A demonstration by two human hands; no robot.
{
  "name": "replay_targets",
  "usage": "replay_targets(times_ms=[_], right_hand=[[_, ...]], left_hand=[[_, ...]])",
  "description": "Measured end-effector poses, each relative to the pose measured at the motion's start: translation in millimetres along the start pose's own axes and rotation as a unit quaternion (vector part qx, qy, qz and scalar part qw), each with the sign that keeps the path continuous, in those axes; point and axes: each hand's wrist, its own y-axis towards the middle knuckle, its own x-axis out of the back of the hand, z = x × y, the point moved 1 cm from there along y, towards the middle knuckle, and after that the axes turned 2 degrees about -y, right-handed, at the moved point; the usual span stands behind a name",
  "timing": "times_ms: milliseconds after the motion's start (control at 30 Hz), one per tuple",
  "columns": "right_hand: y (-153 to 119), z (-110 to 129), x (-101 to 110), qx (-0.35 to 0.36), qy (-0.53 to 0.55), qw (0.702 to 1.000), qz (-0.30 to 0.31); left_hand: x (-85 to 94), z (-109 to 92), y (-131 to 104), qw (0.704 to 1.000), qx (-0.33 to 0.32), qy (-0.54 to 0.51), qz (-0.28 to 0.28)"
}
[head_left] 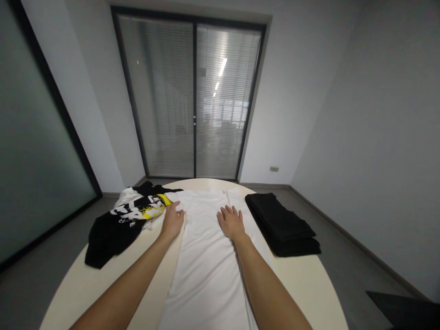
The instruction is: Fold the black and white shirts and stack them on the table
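Observation:
A white T-shirt [209,266] lies lengthwise down the middle of the table, its right side folded over and its cloth slightly wrinkled. My left hand [173,220] is at the shirt's far left edge, thumb and fingers closed on the cloth there. Flat on the shirt near its far end rests my right hand [231,222], fingers spread. A small dark mark shows on the white cloth beyond it. To the left, close to my left hand, is a loose heap of clothes [117,233], black and white with a yellow print.
A neat stack of folded black clothes [282,224] sits on the right side of the round, cream table [302,284]. Past the table stands a glazed partition with blinds [223,114]. A dark flat object [405,307] shows at the lower right.

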Motion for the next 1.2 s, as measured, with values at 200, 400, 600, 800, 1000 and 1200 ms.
replay_targets(times_ms=[200, 400, 600, 800, 1000, 1200], right_hand=[[-1, 3, 1, 0.013, -0.021, 1.000, -0.002], [0, 8, 5, 0.032, -0.060, 0.998, 0.003], [13, 52, 14, 0.059, -0.071, 0.995, 0.047], [22, 101, 0, 0.169, -0.026, 0.978, 0.120], [13, 98, -18, 0.199, 0.009, 0.975, 0.097], [13, 93, -24, 0.209, 0.036, 0.974, 0.084]], left_hand=[[-0.9, 4, -1, 0.999, 0.003, -0.030, -0.013], [-0.3, 10, 3, 0.999, -0.002, -0.023, -0.034], [-2.7, 7, 0, 0.999, -0.029, -0.015, -0.032], [-5.0, 8, 3, 1.000, -0.018, -0.011, -0.018], [-6.7, 5, 7, 1.000, -0.007, -0.008, -0.011], [-6.7, -5, 13, 1.000, -0.008, 0.006, 0.000]])
